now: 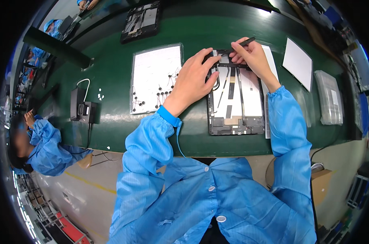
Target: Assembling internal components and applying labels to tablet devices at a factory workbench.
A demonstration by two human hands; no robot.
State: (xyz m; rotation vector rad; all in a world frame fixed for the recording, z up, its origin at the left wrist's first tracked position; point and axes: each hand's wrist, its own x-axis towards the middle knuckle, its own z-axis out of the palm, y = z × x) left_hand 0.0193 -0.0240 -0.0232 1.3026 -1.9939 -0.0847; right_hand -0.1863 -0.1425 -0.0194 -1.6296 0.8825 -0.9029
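An opened tablet (253, 97) lies in front of me, its inner side up, with silvery panels, dark strips and a black board along the near end. My left hand (192, 79) rests at its far left corner, fingers spread over the edge. My right hand (251, 57) is closed round a thin black tool (247, 41), probably tweezers or a pen-like pick; its tip is hidden by the fingers near the tablet's far end. Left of the tablet, a white sheet (154, 73) in a clear sleeve carries several small black round parts with leads.
A black power adapter (77, 103) with a white cable stands at left. Another opened tablet (140, 21) lies at the far side. To the right are a white panel (298, 63) and a stack of clear plastic trays (329, 97). A co-worker in blue (46, 134) sits at left.
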